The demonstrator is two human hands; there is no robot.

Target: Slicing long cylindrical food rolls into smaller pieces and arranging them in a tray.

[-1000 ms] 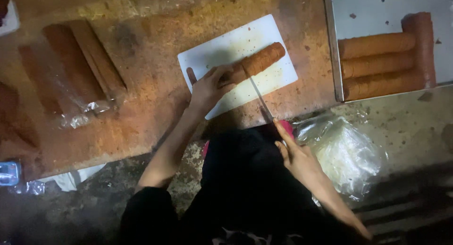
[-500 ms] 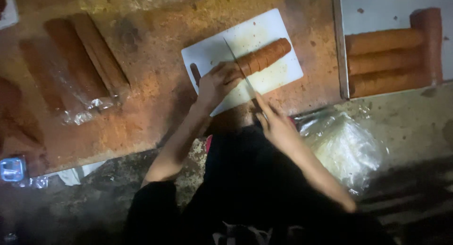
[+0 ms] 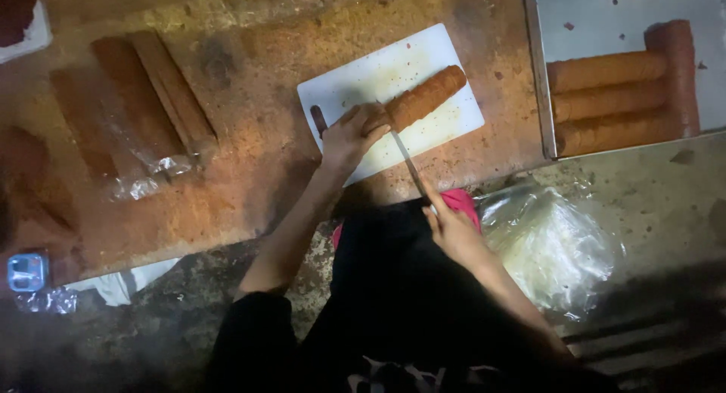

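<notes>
From the head camera, looking straight down: the left hand (image 3: 349,138) is closed over the near end of a long orange-brown roll (image 3: 425,98), pinning it to a white cutting board (image 3: 363,79) that lies tilted on a stained, rust-coloured worktop (image 3: 249,128). The roll lies diagonally across the board, its far end pointing up and to the right.

The right hand (image 3: 452,230) is wrapped around the handle of a knife (image 3: 408,162) (the handle itself is hidden inside the fist). The blade runs up from the hand to the roll and meets it just beside the left hand's fingers (image 3: 372,121).

To the right, a metal tray (image 3: 605,15) holds more rolls of the same kind (image 3: 612,98), stacked side by side with one standing across their ends. To the left on the worktop lie darker rolls in clear plastic wrap (image 3: 128,113). A crumpled clear plastic bag (image 3: 552,249) sits on the floor near the right forearm.
</notes>
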